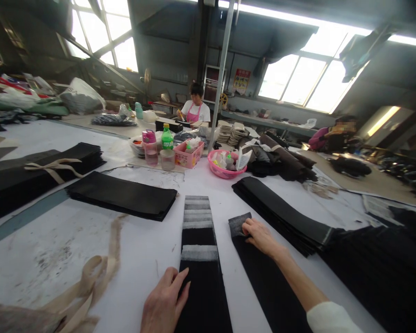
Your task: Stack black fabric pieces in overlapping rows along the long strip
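In the head view, several black fabric strips (pixel 201 296) lie overlapped in front of me, their far ends stepped so that pale grey bands show. My left hand (pixel 166 298) rests at the left edge of these strips, fingertips on the top one and slightly apart. To the right, my right hand (pixel 260 236) has its fingers closed on the far end of another black fabric strip (pixel 263 282). That end has a greyish band (pixel 239 223), and the rest of the strip runs toward me under my forearm. A stack of black pieces (pixel 280 208) lies just beyond my right hand.
Another black stack (pixel 123 194) and a tied black bundle (pixel 45 173) lie left. A beige cloth tie (pixel 93 277) is at the near left. Beyond are a pink basket (pixel 225 172), a green-capped bottle (pixel 167 138) and a metal pole (pixel 222 74). Two people sit farther off.
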Tool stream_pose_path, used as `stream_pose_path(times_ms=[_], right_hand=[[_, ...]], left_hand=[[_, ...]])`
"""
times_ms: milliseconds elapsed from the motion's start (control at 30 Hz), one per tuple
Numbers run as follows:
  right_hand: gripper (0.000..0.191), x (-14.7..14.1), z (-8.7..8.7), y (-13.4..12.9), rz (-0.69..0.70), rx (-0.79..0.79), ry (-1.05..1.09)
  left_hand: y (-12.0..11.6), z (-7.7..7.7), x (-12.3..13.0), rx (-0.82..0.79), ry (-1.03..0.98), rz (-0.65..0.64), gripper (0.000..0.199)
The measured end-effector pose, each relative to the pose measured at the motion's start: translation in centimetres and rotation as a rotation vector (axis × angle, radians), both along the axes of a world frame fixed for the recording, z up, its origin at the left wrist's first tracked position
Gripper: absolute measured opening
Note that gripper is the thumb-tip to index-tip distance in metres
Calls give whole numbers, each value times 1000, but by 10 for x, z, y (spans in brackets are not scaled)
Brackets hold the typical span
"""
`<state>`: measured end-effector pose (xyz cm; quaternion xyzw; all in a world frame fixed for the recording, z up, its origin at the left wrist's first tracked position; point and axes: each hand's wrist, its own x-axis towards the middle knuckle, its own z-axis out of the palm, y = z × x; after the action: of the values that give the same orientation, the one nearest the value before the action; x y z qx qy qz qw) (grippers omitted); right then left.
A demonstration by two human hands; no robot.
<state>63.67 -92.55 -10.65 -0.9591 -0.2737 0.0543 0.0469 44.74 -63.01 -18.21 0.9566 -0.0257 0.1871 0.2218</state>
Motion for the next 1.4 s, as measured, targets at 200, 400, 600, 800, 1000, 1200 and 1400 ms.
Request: stream_pose_path(times_ms=[200,400,600,800,1000,1200,1400], right_hand=[[21,-19,-9,2,-43,-3,-70],[32,-13,-12,-2,-92,41,-25],[15,-20,-6,-5,-29,104,110],[13,-28,12,-15,88,306,510],[18,-31,8,-27,-65,503,602],[25,-56,25,-41,-270,517,416],[27,-97,72,-38,-328,627,556]], left_hand=[[0,0,1,15,-10,12,27],[1,0,1,3,-35,-1,27],[2,-5,0,-9,7,-2,27],[0,4,-1,-29,67,2,26],[0,7,-3,-37,50,-19,26],[-1,7,-10,-46,61,-38,24],[-1,15,-18,-227,141,-109,21]])
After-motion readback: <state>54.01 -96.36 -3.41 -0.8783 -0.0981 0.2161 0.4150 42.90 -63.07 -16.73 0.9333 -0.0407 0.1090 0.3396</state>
